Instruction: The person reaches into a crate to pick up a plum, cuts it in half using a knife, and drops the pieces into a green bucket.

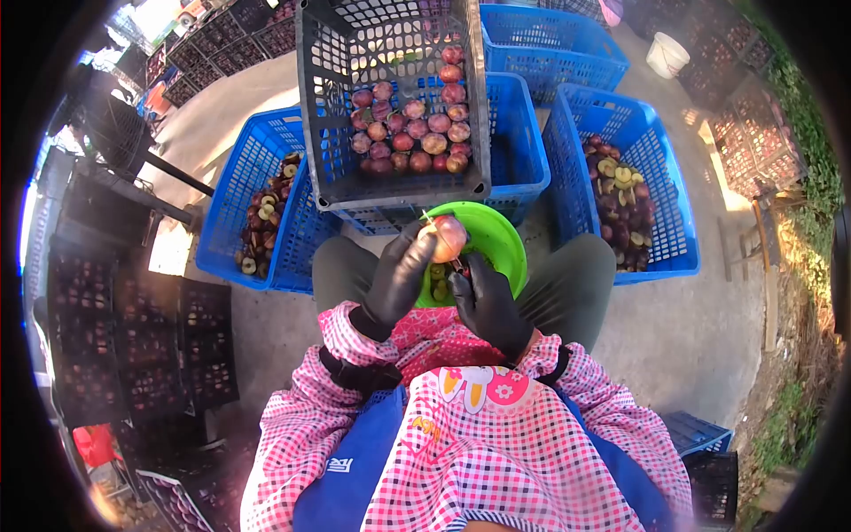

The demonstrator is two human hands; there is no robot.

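Observation:
A red-and-yellow plum [452, 236] is gripped in my left hand [401, 277], which wears a black glove. My right hand [493, 306], gloved in black too, is closed around a small tool [459, 265] with a reddish part; most of it is hidden by the fingers. The tool's upper end is at the underside of the plum. Both hands are over a bright green basin [509, 238] between my knees, with yellowish-green pieces in its bottom. Just beyond it, a black crate [399, 191] tilted toward me holds many whole plums.
Blue crates with dark plums and pale cut ones stand at left [222, 213] and right [678, 213]. More blue crates [567, 53] are behind the black one. A white bucket [667, 56] is at the back right. Stacked dark crates [133, 332] line the left side.

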